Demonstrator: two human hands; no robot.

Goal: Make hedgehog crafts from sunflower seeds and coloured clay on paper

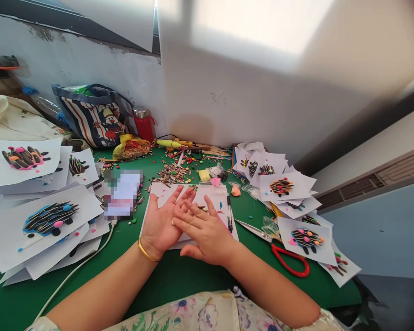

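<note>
My left hand [160, 223] is turned palm up with its fingers stretched out, a gold bangle [147, 250] around the wrist. Across its palm and fingers lies my right hand [209, 232], palm down, fingers extended and thumb apart. Whether anything small sits between the palms is hidden. Beneath both hands is a white sheet [155, 193] with small coloured bits on it. A black pen [229, 214] rests at the sheet's right side. Just beyond the sheet are yellow clay [204, 175], pink clay [215, 182] and orange clay [235, 189], near scattered sunflower seeds [170, 174].
Red-handled scissors [290, 262] lie to the right. Papers with seed-and-clay hedgehogs pile up on the left [86, 202] and right [262, 220]. A phone [123, 193] with a white cable [86, 271] is left of the sheet. A red flask [144, 125] and striped bag [93, 117] stand behind.
</note>
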